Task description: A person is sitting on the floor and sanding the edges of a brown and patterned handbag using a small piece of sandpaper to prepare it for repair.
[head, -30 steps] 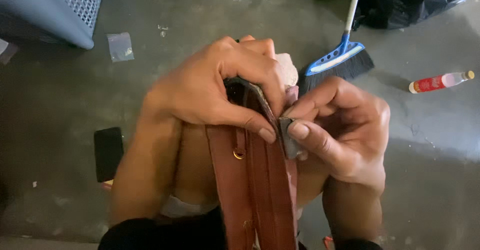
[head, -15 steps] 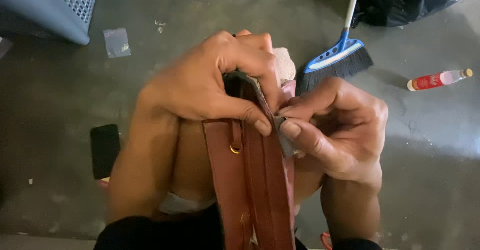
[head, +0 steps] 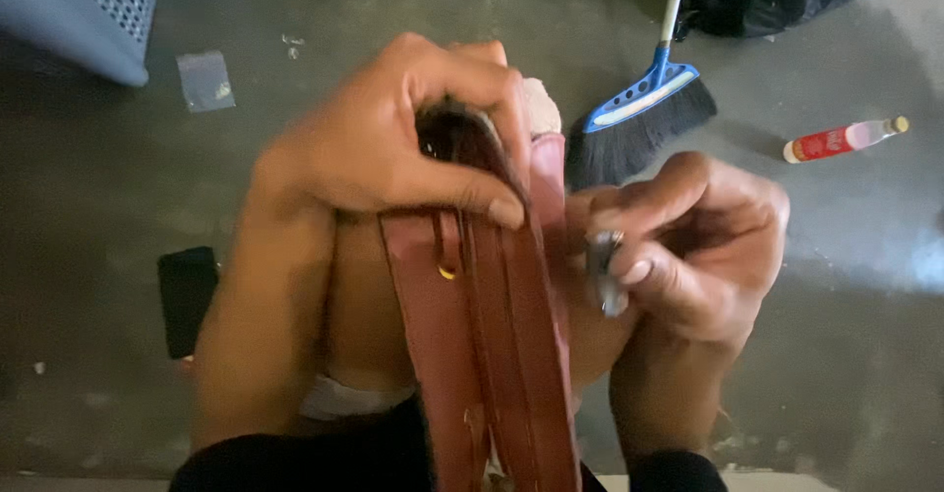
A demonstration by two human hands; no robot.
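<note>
Several loose items on concrete floor: grey perforated bin (head: 84, 10) top left, cut by frame; small clear plastic bag (head: 205, 80); black flat object (head: 187, 298) half hidden behind forearm. Left hand (head: 393, 143) curled over top of brown leather strap piece (head: 487, 345), thumb pressing edge. Right hand (head: 688, 246) pinches small metallic tool (head: 605, 268), blurred. Blue broom (head: 639, 114); red-labelled bottle (head: 844, 139) far right.

The small grey thing (head: 604, 268) between the right fingers (head: 629, 274) is blurred; the leather strap (head: 492, 354) is cut off at the bottom edge.
</note>
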